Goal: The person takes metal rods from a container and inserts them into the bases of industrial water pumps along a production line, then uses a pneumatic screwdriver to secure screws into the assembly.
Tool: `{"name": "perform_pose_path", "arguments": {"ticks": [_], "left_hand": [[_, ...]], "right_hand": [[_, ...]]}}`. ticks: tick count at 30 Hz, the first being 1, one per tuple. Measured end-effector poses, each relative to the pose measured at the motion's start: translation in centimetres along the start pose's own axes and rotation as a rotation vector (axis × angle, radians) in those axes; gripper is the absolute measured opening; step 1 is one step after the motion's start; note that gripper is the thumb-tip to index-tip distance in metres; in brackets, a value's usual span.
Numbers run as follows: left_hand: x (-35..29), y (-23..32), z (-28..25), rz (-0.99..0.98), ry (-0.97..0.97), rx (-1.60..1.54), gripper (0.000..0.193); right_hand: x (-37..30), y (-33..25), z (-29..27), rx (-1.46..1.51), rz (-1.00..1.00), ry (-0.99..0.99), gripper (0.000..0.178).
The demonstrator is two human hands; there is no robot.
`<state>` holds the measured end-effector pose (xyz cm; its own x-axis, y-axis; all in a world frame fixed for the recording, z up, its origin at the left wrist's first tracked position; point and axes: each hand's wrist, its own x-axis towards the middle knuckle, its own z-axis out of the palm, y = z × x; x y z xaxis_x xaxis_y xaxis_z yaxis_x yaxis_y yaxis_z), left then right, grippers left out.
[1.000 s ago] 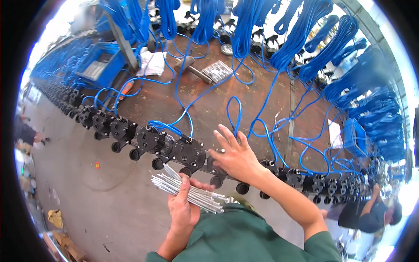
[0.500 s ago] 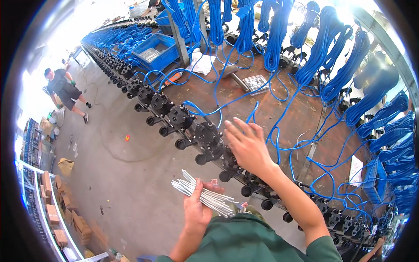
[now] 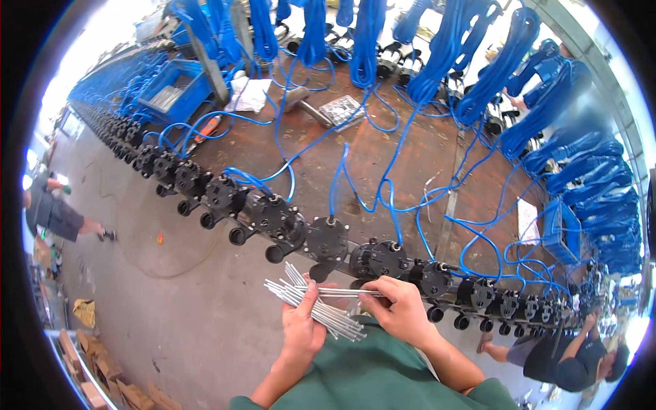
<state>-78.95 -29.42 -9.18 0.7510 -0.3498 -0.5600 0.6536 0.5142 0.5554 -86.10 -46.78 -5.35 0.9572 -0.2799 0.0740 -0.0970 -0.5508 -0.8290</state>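
Observation:
My left hand is closed around a bundle of thin silvery-white rods, its thumb lying across the top. A couple of the rods stick out sideways toward my right hand, whose fingers pinch their ends. Just beyond both hands runs a row of black round housings on a rail, and a flat-faced housing stands closest to the bundle. Blue cables run up from several of them. The exact number of rods in the pinch is hard to make out.
Behind the row, a brown worktop carries a hammer, a blue bin and loose blue cable. Coiled blue cables hang above. Another person works at the right; one more person is at the far left.
My right hand has come down from over the black housings to the bundle and now grips rod ends. The view has swung to the right; my left hand keeps its hold.

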Motion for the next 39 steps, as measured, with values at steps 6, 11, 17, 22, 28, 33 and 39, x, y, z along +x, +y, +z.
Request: {"name": "perform_pose_path", "arguments": {"ticks": [6,11,17,22,28,33,39], "left_hand": [[1.9,-0.3,-1.9,-0.205,-0.055,0.045,0.015],[3.4,0.5,-2.9,-0.268,0.027,0.056,0.017],[4.4,1.5,-4.0,-0.312,-0.013,0.069,0.014],[4.7,2.4,-5.0,-0.324,0.006,0.007,0.013],[5.4,3.3,-5.4,-0.338,-0.002,-0.011,0.018],[5.6,3.5,-5.2,-0.328,-0.015,-0.05,0.019],[5.3,3.9,-5.2,-0.342,-0.016,-0.1,0.016]], "right_hand": [[-3.8,-0.5,-6.4,-0.134,0.219,0.047,0.008],[-2.5,-0.7,-7.5,-0.453,0.065,0.011,0.006],[0.7,-0.5,-4.4,-0.643,0.043,-0.081,0.023],[2.6,-1.1,-2.9,-0.769,0.042,-0.144,0.02],[4.4,-2.7,-1.6,-0.878,0.046,-0.301,0.02],[7.9,-2.9,-1.9,-0.889,0.081,-0.415,0.019],[7.2,-3.7,-2.0,-0.902,0.127,-0.549,0.019]]}}
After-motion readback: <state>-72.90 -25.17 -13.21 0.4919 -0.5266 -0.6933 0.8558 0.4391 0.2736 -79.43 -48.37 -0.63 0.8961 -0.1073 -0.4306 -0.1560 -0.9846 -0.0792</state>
